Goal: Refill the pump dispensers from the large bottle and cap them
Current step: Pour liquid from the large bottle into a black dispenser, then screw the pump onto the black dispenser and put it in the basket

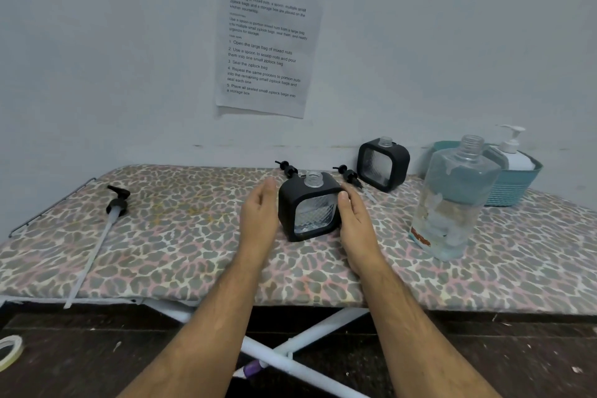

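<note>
Head view: I see near dispenser mid counter, no cap. My right hand grips its side, fingers curled. My left hand beside it, fingers straight, holding nothing. Large bottle stands right, cap off. Second dispenser behind. Three pumps lie loose.

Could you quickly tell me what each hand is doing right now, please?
Left hand: open, fingers straight, beside the near black dispenser, holding nothing.
Right hand: gripping that dispenser's side.
</note>
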`<state>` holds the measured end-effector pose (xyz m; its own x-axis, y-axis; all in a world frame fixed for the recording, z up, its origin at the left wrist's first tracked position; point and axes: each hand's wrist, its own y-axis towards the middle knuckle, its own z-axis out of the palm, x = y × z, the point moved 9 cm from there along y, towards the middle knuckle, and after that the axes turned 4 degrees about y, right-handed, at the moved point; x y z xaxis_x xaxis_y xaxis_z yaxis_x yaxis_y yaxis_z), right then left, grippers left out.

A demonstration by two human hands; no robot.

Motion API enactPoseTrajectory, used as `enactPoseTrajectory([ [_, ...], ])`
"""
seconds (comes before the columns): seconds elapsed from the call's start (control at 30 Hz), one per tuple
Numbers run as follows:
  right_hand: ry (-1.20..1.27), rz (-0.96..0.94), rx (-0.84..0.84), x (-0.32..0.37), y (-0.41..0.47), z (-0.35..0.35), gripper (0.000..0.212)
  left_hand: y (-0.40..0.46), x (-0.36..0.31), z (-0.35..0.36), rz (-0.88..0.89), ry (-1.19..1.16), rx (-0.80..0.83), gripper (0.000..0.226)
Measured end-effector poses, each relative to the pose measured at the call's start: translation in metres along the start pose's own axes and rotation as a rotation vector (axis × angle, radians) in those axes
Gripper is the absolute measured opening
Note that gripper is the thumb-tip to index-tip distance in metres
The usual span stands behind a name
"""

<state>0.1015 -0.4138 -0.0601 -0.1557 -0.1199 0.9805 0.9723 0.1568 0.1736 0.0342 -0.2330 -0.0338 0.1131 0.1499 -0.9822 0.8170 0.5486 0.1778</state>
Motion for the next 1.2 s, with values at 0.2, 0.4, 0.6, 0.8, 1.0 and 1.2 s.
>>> enactPoseTrajectory([
  [0.2,-0.003,-0.020,0.022,-0.003,0.002,-0.001,0.045,0.068,-0.002,-0.004,-0.030,0.255,-0.073,0.036],
  [0.4,0.033,-0.028,0.022,-0.002,0.002,-0.001,0.043,0.131,0.017,0.017,-0.079,0.505,-0.038,0.041],
  [0.6,0.052,-0.057,0.040,0.000,0.003,0.001,0.052,0.166,0.027,0.042,-0.174,0.642,0.017,0.055],
  [0.8,0.055,-0.049,0.031,-0.005,0.008,0.001,0.053,0.177,0.040,0.055,-0.232,0.689,0.092,0.060],
  [1.0,0.017,-0.060,0.032,-0.005,0.008,0.003,0.040,0.180,0.043,0.056,-0.296,0.630,0.111,0.038],
  [1.2,0.009,-0.061,0.035,-0.001,0.006,0.003,0.036,0.171,0.046,0.048,-0.327,0.132,0.068,0.025],
])
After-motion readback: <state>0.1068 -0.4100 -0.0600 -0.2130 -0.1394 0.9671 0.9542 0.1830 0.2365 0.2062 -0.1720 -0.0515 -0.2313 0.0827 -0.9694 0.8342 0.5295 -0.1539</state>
